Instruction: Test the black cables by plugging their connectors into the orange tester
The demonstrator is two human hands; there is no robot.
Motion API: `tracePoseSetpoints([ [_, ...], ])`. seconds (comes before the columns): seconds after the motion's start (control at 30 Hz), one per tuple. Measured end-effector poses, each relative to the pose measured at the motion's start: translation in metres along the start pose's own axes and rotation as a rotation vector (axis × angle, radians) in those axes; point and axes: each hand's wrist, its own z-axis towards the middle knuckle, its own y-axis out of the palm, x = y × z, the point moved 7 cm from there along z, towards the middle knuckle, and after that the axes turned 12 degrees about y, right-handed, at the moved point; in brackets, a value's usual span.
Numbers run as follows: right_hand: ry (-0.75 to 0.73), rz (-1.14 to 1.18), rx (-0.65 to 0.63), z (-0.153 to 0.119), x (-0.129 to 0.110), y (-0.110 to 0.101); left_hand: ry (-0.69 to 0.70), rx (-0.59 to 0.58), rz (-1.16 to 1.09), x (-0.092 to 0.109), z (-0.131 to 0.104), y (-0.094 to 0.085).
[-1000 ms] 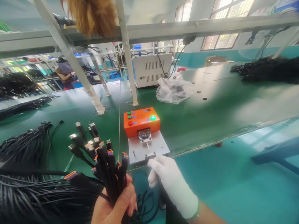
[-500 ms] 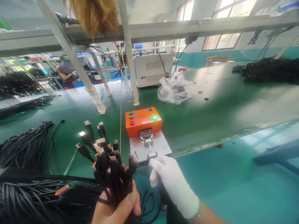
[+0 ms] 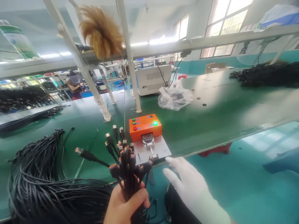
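My bare left hand (image 3: 130, 200) is wrapped round an upright bunch of black USB cables (image 3: 127, 169), whose metal plugs, several orange inside, fan out above the fist. One cable end sticks out to the left of the bunch. My right hand (image 3: 191, 183), in a white glove, hovers off the table's front edge with thumb and forefinger apart and nothing visible between them. Just ahead of its fingertips is the metal plate (image 3: 161, 148) of an orange test box (image 3: 146, 127), with a small digital gauge (image 3: 147, 138) and a lit green lamp.
A large heap of black cables (image 3: 37, 168) covers the table's left side. Behind the box are a clear plastic bag (image 3: 175, 97), a white vented metal case (image 3: 153, 79) and a shelf post (image 3: 132, 62). More black cables (image 3: 266, 74) lie far right. Another person (image 3: 74, 85) is in the background.
My right hand has moved right and back from the front of the plate, its fingers spreading apart. The camera view has tilted up. My left hand still grips the cables, now nearer the plate.
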Motion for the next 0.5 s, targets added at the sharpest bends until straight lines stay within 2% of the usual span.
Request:
tracePoseSetpoints([
  [0.03, -0.053, 0.124, -0.088, -0.006, -0.015, 0.004, 0.009, -0.007, 0.018, -0.002, 0.0, 0.0],
  [0.1, -0.047, 0.419, -0.387, -0.02, -0.04, 0.024, 0.012, -0.034, 0.057, -0.007, -0.001, 0.002],
  [0.17, 0.032, 0.637, -0.494, -0.027, -0.05, 0.035, 0.034, -0.028, 0.09, -0.01, 0.0, 0.0],
  [0.23, 0.108, 0.737, -0.441, -0.025, -0.043, 0.041, 0.084, 0.026, 0.134, -0.007, 0.001, -0.006],
  [0.3, 0.169, 0.72, -0.399, -0.017, -0.026, 0.047, 0.114, 0.063, 0.129, -0.003, 0.002, -0.01],
  [0.4, 0.251, 0.612, -0.429, -0.005, 0.001, 0.059, 0.08, 0.025, 0.005, -0.002, 0.004, -0.009],
  [0.5, 0.257, 0.552, -0.415, 0.003, 0.009, 0.064, 0.062, -0.019, -0.071, -0.002, 0.005, -0.006],
])
